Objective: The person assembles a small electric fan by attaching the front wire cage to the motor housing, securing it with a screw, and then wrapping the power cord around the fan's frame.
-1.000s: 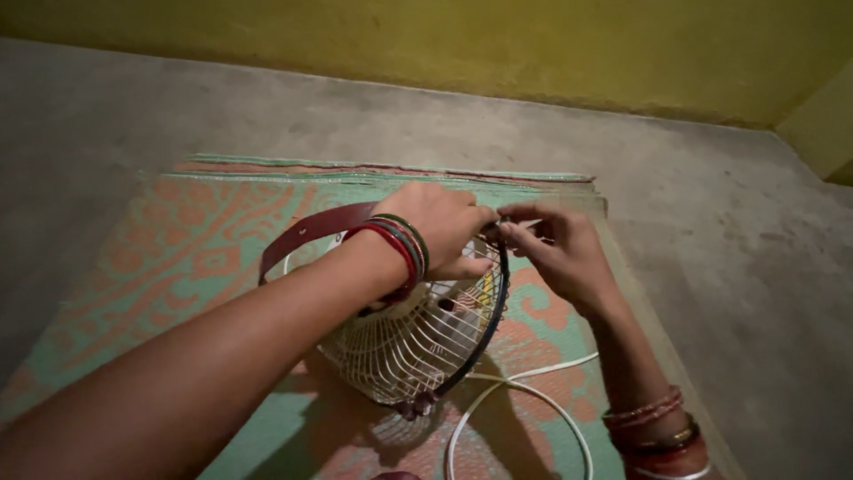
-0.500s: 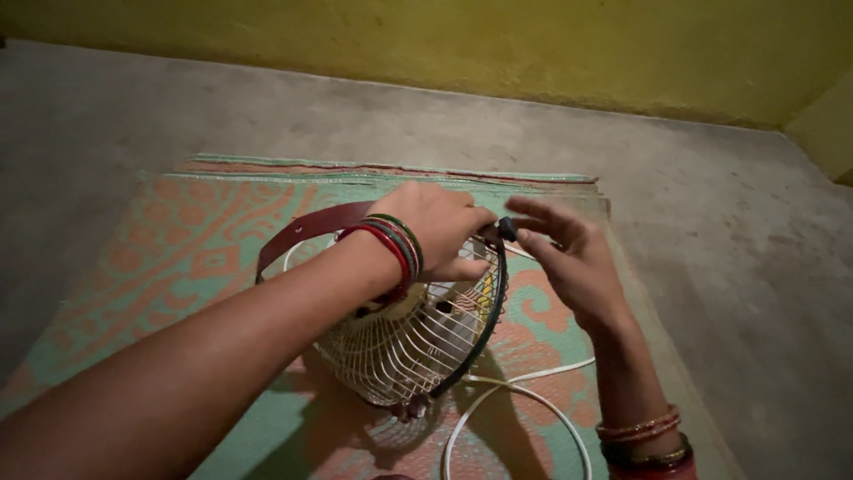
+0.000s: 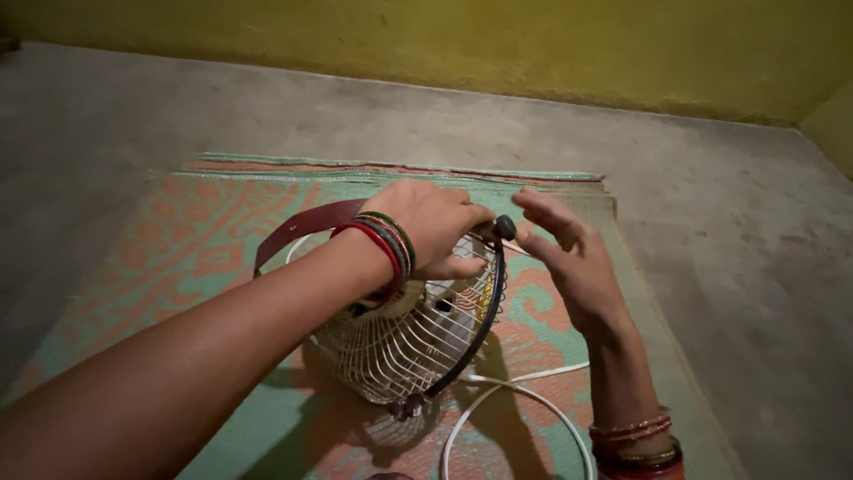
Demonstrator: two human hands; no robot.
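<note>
A small fan with a white wire guard and a dark rim lies on a patterned mat. My left hand, with red and green bangles at the wrist, grips the top of the guard's rim by a small dark clip. My right hand hovers just right of that clip, fingers spread, holding nothing. A maroon curved band of the fan shows behind my left wrist.
A white cord loops on the mat below the fan. The mat's folded far edge lies on a bare concrete floor. A yellow wall runs along the back.
My right hand has let go of the clip at the rim and opened, drawing slightly to the right. My left hand has kept its grip on the guard.
</note>
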